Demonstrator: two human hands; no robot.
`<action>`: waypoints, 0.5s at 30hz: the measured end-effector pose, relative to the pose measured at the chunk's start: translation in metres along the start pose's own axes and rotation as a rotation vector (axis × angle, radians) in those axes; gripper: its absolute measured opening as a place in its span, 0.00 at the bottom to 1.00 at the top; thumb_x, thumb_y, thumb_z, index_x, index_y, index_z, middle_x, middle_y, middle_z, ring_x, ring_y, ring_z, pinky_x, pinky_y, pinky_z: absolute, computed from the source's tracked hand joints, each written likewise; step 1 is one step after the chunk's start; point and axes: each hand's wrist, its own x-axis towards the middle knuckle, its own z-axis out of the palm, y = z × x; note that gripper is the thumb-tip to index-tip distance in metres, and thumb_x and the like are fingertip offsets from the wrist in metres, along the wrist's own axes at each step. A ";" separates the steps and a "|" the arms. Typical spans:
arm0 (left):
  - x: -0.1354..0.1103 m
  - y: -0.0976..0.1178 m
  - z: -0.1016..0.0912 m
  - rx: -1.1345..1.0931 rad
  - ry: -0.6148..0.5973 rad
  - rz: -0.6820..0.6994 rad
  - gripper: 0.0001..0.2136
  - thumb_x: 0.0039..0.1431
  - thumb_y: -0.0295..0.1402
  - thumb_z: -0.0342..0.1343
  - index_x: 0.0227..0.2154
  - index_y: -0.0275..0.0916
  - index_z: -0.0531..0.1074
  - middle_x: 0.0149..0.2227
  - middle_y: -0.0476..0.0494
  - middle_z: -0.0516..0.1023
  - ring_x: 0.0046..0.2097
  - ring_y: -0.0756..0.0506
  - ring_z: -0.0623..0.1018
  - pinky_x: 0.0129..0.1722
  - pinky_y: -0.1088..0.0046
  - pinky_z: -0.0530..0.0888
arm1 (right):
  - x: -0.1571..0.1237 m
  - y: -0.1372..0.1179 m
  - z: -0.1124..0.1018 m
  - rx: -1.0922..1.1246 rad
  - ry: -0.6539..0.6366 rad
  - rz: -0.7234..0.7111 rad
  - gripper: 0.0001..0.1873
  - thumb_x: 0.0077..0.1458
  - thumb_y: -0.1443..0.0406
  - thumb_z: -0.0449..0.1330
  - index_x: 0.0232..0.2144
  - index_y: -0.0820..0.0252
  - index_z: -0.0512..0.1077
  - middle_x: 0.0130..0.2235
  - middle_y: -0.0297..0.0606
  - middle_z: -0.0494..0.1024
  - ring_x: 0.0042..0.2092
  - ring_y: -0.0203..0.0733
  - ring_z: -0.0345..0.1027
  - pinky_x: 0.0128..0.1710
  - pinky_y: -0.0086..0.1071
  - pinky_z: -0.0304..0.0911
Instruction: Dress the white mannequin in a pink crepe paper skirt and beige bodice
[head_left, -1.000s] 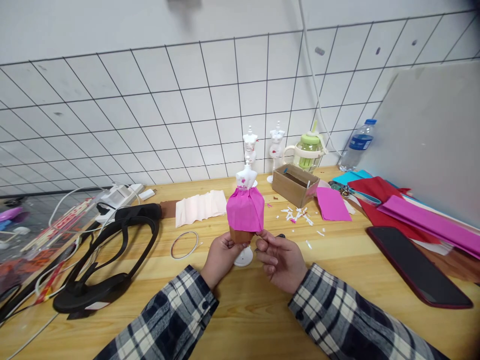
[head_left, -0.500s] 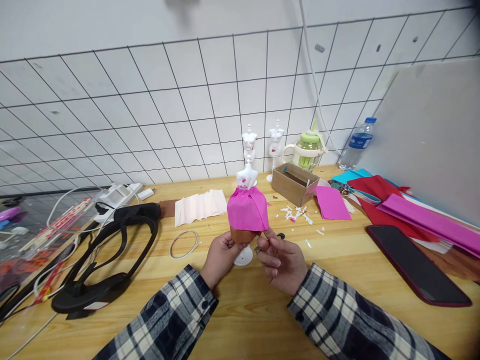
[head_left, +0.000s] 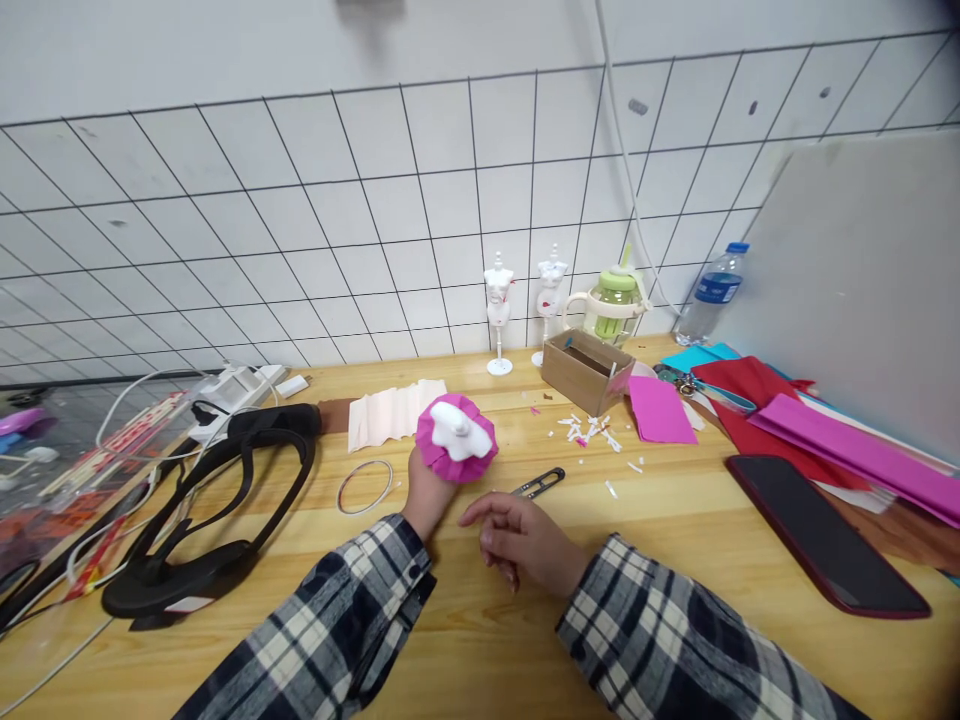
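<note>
A miniature dress-form mannequin (head_left: 459, 432) in a pink crepe-paper skirt (head_left: 480, 462) is tipped so that its white neck and shoulders face me. Below the skirt, my left hand (head_left: 430, 492) is closed around its lower part; the fingers are mostly hidden. My right hand (head_left: 525, 540) hovers a little to the right, index finger stretched out and the others loosely bent, with nothing visible in it. Just beyond its knuckles lie black thread snips (head_left: 541, 483), partly covered by the hand. A thin ring (head_left: 365, 487) rests left of my left hand.
Behind stand two white mannequins (head_left: 499, 300), a cardboard box (head_left: 589, 375) and a green-lidded cup (head_left: 616, 300). White paper scraps (head_left: 596, 430) lie before the box. A phone (head_left: 825, 535) and coloured paper (head_left: 862, 450) occupy the right, a black headset (head_left: 217, 560) the left.
The skirted mannequin has tipped from upright to top towards me and shifted left. My right hand has come away from the skirt's lower edge, and the snips now show more fully.
</note>
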 end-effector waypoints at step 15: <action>0.031 -0.004 0.043 0.290 -0.043 0.005 0.15 0.42 0.39 0.67 0.30 0.33 0.78 0.28 0.42 0.81 0.32 0.42 0.79 0.26 0.74 0.68 | -0.003 -0.007 -0.009 -1.028 0.164 -0.529 0.12 0.52 0.72 0.55 0.37 0.58 0.76 0.31 0.34 0.76 0.32 0.37 0.66 0.35 0.31 0.59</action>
